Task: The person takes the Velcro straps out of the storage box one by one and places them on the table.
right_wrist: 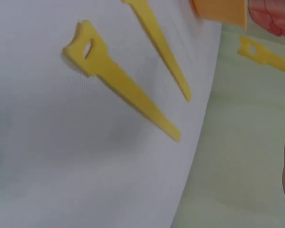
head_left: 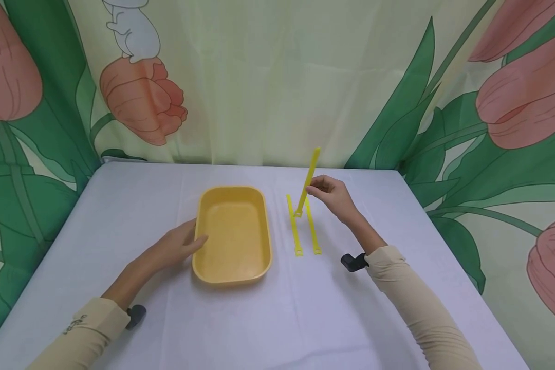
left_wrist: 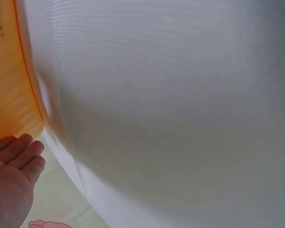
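Note:
My left hand point(head_left: 173, 246) grips the left side of a yellow-orange plastic tray point(head_left: 233, 236), thumb over the rim and fingers outside it. The left wrist view shows the fingers against the underside of the tray point(left_wrist: 12, 85). Between thumb and fingers, my right hand point(head_left: 335, 198) pinches a yellow toy saw point(head_left: 309, 177), held up off the table with its handle downward. Two more yellow toy saws lie flat below it, a left one point(head_left: 294, 226) and a right one point(head_left: 313, 228). In the right wrist view, the held saw point(right_wrist: 263, 54) shows its cut-out handle.
A white cloth covers the table point(head_left: 240, 329). Behind it hangs a curtain point(head_left: 259, 87) printed with tulips and a white animal. Black wrist devices point(head_left: 353, 262) sit by both beige sleeves.

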`<state>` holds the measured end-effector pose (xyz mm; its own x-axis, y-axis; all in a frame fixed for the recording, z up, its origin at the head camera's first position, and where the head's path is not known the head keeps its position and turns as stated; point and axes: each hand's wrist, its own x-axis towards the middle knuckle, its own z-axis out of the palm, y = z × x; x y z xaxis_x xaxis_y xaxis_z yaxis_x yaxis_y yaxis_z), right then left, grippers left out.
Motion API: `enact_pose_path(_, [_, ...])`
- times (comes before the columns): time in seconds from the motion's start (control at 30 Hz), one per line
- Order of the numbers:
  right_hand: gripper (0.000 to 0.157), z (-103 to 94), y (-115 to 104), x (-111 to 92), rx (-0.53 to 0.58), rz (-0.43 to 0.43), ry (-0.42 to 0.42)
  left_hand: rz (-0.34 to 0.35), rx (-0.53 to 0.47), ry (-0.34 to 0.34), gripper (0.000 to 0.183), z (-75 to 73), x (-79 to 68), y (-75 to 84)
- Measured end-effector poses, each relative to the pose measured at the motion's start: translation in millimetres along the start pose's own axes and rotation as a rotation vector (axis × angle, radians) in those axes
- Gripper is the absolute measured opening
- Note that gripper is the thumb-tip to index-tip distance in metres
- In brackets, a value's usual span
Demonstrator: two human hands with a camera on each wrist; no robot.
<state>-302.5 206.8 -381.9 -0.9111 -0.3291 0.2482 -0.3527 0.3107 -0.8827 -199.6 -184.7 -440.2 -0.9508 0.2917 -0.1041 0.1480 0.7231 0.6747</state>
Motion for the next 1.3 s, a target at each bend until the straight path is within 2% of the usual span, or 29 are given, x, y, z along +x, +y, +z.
enact_pose_path(0.23, [0.042,-24.9,21.6,-8.6,-0.017,0.168,0.014,0.013,-0.007,0.000,0.070,-1.1,-0.3,1.5])
enact_pose_path(0.4, [0.050,-42.0,36.2,-13.4,-0.034,0.330,-0.041,0.007,0.000,-0.004,0.070,-2.0,-0.8,1.7])
enact_pose_path(0.5, [0.052,-50.4,44.9,-14.3,-0.061,0.451,-0.074,0.000,0.006,-0.005,0.071,-2.7,-0.9,0.3])
enact_pose_path(0.63, [0.045,-55.4,54.8,-16.3,-0.108,0.606,-0.111,0.005,0.006,-0.006,0.073,-3.5,-0.6,-1.3])
enact_pose_path(0.77, [0.040,-54.2,63.1,-20.1,-0.145,0.711,-0.190,0.021,-0.002,0.000,0.072,-2.6,0.4,-2.2])
enact_pose_path(0.87, [0.038,-50.4,68.1,-20.8,-0.175,0.765,-0.232,0.026,-0.006,0.003,0.071,-1.7,1.0,-3.1])
enact_pose_path(0.97, [0.035,-46.7,69.8,-19.7,-0.218,0.807,-0.227,0.029,-0.007,0.008,0.071,-1.7,0.8,-3.1])
enact_pose_path(1.13, [0.032,-41.7,70.7,-16.4,-0.308,0.828,-0.189,0.035,-0.008,0.012,0.070,-2.8,-0.2,-2.5])
enact_pose_path(1.3, [0.030,-36.9,70.1,-14.9,-0.380,0.817,-0.186,0.040,-0.006,0.011,0.070,-3.7,-0.7,-2.8])
